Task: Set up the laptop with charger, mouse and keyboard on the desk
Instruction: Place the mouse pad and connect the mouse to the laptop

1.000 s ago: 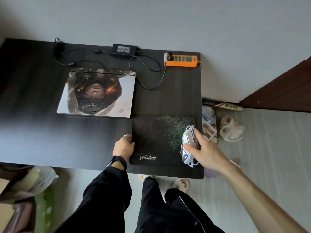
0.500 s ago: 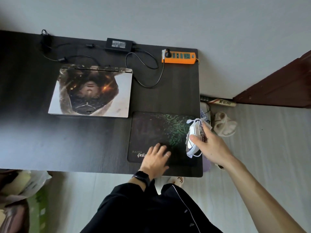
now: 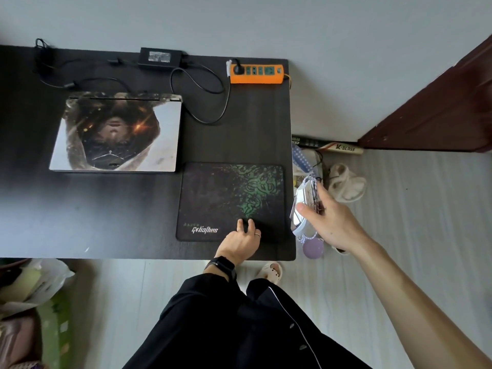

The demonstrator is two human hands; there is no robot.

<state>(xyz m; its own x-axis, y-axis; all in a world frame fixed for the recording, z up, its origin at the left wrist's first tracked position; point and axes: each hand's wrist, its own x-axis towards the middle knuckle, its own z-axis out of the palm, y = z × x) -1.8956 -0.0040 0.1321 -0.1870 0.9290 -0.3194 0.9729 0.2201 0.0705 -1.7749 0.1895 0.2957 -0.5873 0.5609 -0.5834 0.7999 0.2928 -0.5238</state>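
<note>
A closed laptop point(image 3: 117, 134) with a printed lid lies on the black desk point(image 3: 80, 209). Behind it sits the black charger brick point(image 3: 159, 57), its cable running to an orange power strip point(image 3: 256, 73) at the desk's back right. A dark mouse pad point(image 3: 213, 193) with a green pattern lies at the front right. My left hand point(image 3: 241, 242) rests flat on the pad's front edge, fingers spread. My right hand point(image 3: 328, 222) holds a white mouse point(image 3: 302, 209) with its cord wrapped around it, just off the desk's right edge. No keyboard is in view.
On the floor to the right of the desk lie slippers point(image 3: 346, 183), a bat point(image 3: 338, 148) and a purple object point(image 3: 312, 249). A dark wooden door point(image 3: 439, 107) stands at the right. Bags point(image 3: 32, 283) sit at the lower left.
My left hand slid from the pad's left edge to its front middle. My right hand carried the mouse rightward, from over the pad to just past the desk's right edge.
</note>
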